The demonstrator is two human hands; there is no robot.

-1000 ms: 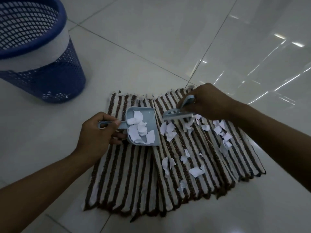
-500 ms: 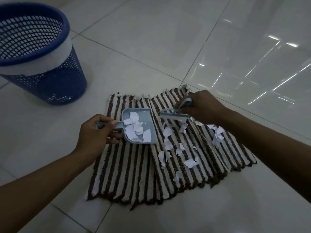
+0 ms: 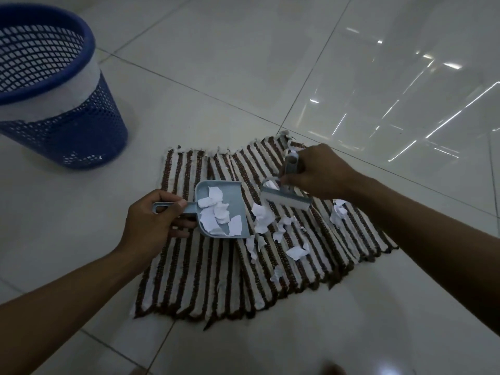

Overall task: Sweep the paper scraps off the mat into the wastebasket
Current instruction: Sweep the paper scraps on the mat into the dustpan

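Our left hand (image 3: 151, 223) is wrapped around the handle of a small grey dustpan (image 3: 221, 209) at the middle of the frame, its mouth facing right and several white scraps already lying in it. Our right hand (image 3: 316, 171), just right of centre, is clamped on the handle of a little brush (image 3: 285, 197), whose head sits just right of the dustpan. More paper scraps (image 3: 262, 217) lie on the striped mat (image 3: 216, 280) below and beside the brush, some near the dustpan's lip. The mat rests on the tiled floor (image 3: 243, 63). The blue mesh wastebasket (image 3: 54, 104) stands at the upper left, well apart from the mat.
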